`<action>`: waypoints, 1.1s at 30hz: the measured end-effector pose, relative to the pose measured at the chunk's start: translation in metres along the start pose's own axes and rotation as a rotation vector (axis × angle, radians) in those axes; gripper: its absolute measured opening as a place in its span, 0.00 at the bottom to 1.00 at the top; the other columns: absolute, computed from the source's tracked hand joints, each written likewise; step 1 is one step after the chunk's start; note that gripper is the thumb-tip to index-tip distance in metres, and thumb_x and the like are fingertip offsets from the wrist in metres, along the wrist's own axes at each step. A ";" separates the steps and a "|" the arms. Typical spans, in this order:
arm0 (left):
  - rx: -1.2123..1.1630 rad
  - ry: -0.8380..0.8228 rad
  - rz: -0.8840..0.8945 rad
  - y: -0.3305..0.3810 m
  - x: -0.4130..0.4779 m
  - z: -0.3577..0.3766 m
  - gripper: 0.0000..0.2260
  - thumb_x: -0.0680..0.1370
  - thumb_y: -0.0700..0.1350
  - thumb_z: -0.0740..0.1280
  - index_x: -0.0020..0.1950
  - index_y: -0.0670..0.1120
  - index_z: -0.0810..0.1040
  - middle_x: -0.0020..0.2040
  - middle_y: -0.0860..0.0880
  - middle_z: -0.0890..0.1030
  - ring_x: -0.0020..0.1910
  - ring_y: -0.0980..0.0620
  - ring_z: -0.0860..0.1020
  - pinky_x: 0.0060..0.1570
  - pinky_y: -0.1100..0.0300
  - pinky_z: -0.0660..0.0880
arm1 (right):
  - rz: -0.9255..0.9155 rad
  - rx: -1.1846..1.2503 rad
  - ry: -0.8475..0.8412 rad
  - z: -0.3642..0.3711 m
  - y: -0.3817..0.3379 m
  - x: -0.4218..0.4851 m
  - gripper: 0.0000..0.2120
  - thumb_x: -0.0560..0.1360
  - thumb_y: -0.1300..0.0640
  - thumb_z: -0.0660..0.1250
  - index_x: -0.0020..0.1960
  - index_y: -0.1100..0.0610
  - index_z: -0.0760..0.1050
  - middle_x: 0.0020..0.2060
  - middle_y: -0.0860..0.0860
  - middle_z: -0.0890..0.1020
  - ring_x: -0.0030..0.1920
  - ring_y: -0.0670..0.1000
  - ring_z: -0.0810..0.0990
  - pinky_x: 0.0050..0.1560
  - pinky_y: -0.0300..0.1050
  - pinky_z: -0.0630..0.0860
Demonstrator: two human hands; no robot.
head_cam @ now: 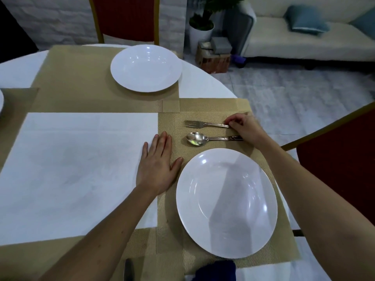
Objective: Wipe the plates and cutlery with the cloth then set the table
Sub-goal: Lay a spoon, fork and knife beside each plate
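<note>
A white plate (226, 202) lies on the tan placemat (172, 122) in front of me. Beyond it lie a fork (199, 124) and a spoon (197, 138), side by side with handles pointing right. My right hand (244, 128) pinches the end of the fork's handle and covers the spoon's handle end. My left hand (157, 165) rests flat, fingers straight, on the placemat's left edge beside the plate. A second white plate (146, 68) sits on the far placemat (77, 78). A dark blue cloth (216, 270) shows at the bottom edge.
The round white table (81, 159) curves off to the right. A third plate's rim (1, 102) peeks in at the far left. A piece of cutlery (128, 269) lies at the bottom edge. Red chairs (341, 165) stand at the right and far side.
</note>
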State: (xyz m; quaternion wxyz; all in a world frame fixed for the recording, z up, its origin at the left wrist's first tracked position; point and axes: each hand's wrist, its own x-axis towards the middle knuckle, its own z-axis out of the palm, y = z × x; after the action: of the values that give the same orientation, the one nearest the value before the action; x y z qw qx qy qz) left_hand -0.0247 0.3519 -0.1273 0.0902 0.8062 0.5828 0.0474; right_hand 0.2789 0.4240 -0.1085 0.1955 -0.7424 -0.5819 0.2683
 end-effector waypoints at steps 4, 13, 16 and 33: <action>-0.009 0.006 0.004 0.001 -0.001 0.000 0.35 0.76 0.64 0.39 0.78 0.46 0.50 0.79 0.48 0.50 0.78 0.50 0.46 0.75 0.51 0.42 | 0.009 -0.011 0.034 0.001 -0.007 -0.006 0.07 0.71 0.45 0.64 0.40 0.33 0.78 0.47 0.49 0.76 0.52 0.53 0.76 0.56 0.58 0.75; -0.011 -0.136 0.066 -0.006 0.002 -0.010 0.36 0.75 0.64 0.36 0.78 0.45 0.41 0.79 0.48 0.43 0.77 0.51 0.41 0.73 0.53 0.37 | 0.128 0.108 0.219 -0.005 -0.035 -0.021 0.12 0.76 0.50 0.61 0.55 0.48 0.79 0.53 0.52 0.82 0.57 0.57 0.77 0.60 0.56 0.73; 0.009 -0.101 0.012 -0.033 -0.009 -0.034 0.29 0.81 0.58 0.43 0.78 0.44 0.42 0.79 0.48 0.44 0.77 0.51 0.42 0.74 0.53 0.37 | 0.066 0.108 0.219 0.003 -0.083 -0.033 0.12 0.78 0.55 0.62 0.58 0.55 0.79 0.55 0.53 0.82 0.58 0.54 0.78 0.60 0.48 0.73; 0.056 0.271 -0.373 -0.347 -0.199 -0.120 0.29 0.79 0.55 0.49 0.70 0.35 0.69 0.69 0.38 0.71 0.68 0.39 0.71 0.67 0.41 0.63 | -0.303 0.091 -0.097 0.227 -0.417 -0.118 0.14 0.76 0.60 0.62 0.60 0.56 0.78 0.59 0.53 0.80 0.61 0.54 0.76 0.62 0.47 0.71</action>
State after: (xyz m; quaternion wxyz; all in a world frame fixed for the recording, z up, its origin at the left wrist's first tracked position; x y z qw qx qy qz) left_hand -0.4323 0.2797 -0.0740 -0.0040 0.6730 0.7296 0.1213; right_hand -0.2009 0.4076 -0.0143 0.2390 -0.6229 -0.6830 0.2973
